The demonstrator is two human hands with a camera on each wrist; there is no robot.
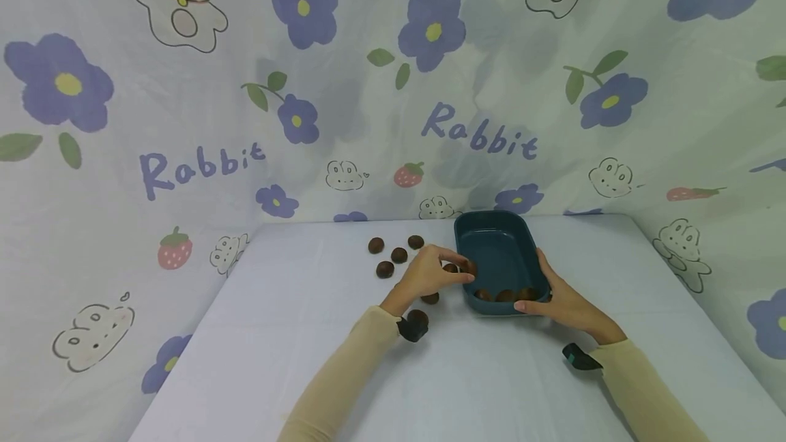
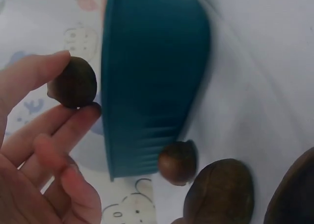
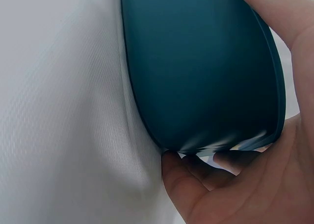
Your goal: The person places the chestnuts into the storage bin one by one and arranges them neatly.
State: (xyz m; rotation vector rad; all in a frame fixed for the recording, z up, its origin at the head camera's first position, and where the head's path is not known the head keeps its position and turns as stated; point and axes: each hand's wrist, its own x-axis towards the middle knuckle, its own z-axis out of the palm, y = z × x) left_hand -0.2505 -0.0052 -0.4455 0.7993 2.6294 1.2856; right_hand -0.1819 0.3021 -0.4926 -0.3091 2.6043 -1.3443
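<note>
Between its thumb and fingertips my left hand (image 1: 430, 273) pinches a brown chestnut (image 2: 76, 83), just at the left rim of a dark teal rectangular dish (image 1: 494, 251). The left wrist view shows this chestnut beside the dish's upper edge, clear of the table. My right hand (image 1: 571, 307) grips the dish by its near right corner, thumb on the near side and fingers along the right wall; the right wrist view shows fingertips (image 3: 179, 172) low against that wall. Inside the dish, chestnuts (image 1: 505, 296) lie in a row along the near end.
Several loose chestnuts (image 1: 399, 255) are scattered on the white table (image 1: 276, 333) left of the dish. One chestnut (image 2: 177, 162) lies close to the dish's left wall. Another chestnut (image 1: 417, 319) sits by the left wrist. A printed rabbit-and-flower cloth (image 1: 368, 101) hangs behind.
</note>
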